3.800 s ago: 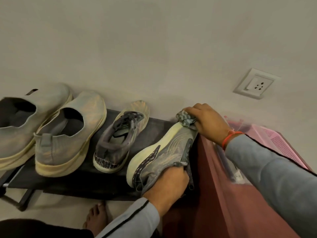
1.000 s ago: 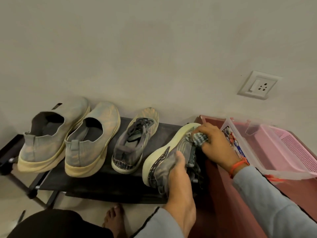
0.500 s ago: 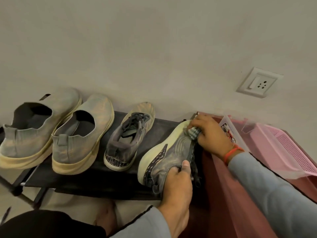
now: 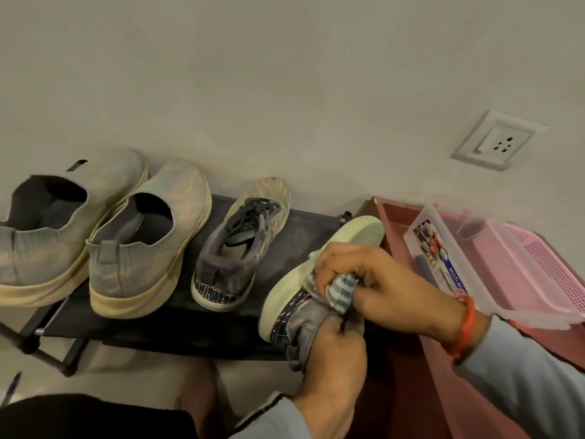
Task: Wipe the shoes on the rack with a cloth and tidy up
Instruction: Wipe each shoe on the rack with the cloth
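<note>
Shoes: four on the black rack, counted left to right.
Slip-ons: two, at the left of the frame, heels toward the camera — the far-left slip-on cut by the frame edge, the second slip-on just beside it.
Laced shoe: one small grey laced shoe at centre, standing alone.
Tilted shoe: one, the held shoe, right of centre, turned on its side with its pale sole facing left.
Left hand: left hand, lower centre-right, fingers curled round the heel end of the held shoe.
Cloth: one striped cloth, bunched against the held shoe's upper.
Right hand: right hand, fingers pinching the cloth; orange band at the wrist.
Containers: two at the right, a clear box and a pink basket, on a maroon cabinet.
Wall socket: one, wall socket, upper right.
</note>
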